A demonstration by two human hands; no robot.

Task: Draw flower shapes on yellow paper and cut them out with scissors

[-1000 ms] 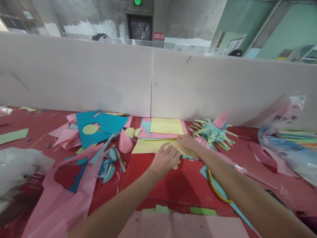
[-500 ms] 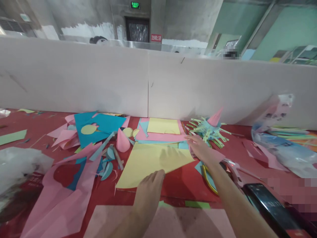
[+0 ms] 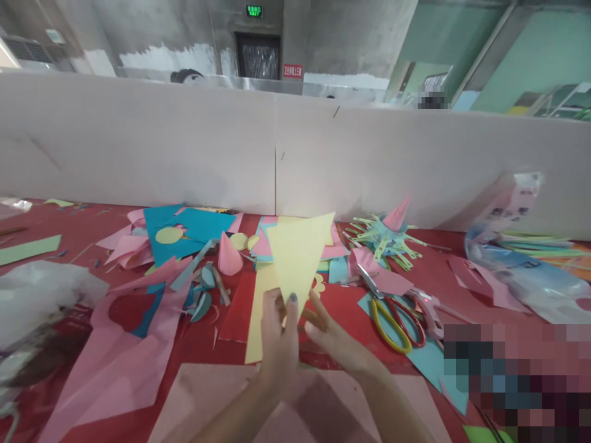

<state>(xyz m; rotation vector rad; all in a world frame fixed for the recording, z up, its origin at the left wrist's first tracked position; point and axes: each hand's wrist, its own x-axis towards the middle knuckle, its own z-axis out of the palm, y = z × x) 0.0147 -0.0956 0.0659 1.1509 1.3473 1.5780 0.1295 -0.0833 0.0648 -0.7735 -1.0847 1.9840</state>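
Note:
A pale yellow paper triangle [image 3: 299, 252] stands raised above the table, its narrow end down between the fingers of my left hand [image 3: 281, 326]. The thumb presses on its front. Just right of it is my right hand [image 3: 330, 335], fingers apart, close to the paper's lower right edge; whether they touch it is unclear. Under and behind the triangle lies more yellow paper [image 3: 258, 320], partly hidden. Scissors with yellow and red handles [image 3: 390, 323] rest to the right, beside a pink glue gun [image 3: 427, 304].
A spiky green and blue paper piece [image 3: 388, 240] with a pink cone stands behind on the right. At left are a pink cone [image 3: 229, 255], blue and pink scraps and a plastic bag [image 3: 41, 301]. A white panel [image 3: 184, 141] runs along the table's far side.
My left hand has lifted the yellow paper upright. My right hand came back from the right toward it, uncovering the scissors. The large yellow sheet no longer lies flat across the middle.

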